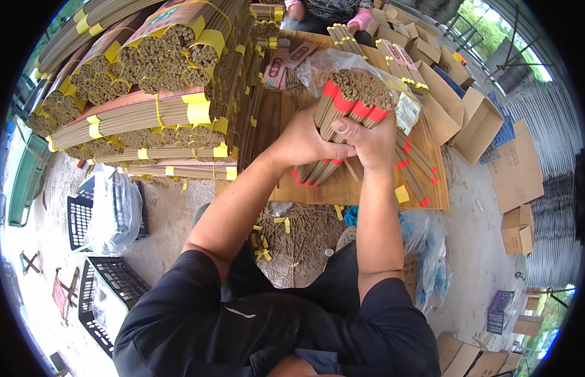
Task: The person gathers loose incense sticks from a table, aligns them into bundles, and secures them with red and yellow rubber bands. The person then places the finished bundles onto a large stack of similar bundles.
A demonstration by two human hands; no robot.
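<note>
Both my hands are wrapped round a thick bundle of brown incense sticks (pixel 350 94), tilted above the wooden table (pixel 286 191). Red paper bands circle its smaller bunches near the top and the bottom. My left hand (pixel 311 138) grips the left side, and my right hand (pixel 373 139) grips the right, its thumb across the front. The thumbs come close together at the front. Fingers behind the bundle are hidden. Loose red-banded incense bunches (pixel 413 179) lie on the table to the right, with a yellow paper strip (pixel 402 193) near them.
A tall stack of yellow-banded incense bundles (pixel 160 116) rises at the left. Clear plastic wrap (pixel 317 66) lies behind my hands. Across the table is another person (pixel 330 12). Open cardboard boxes (pixel 474 122) stand at right, black crates (pixel 107 295) at lower left. Stick scraps (pixel 295 242) cover the floor below.
</note>
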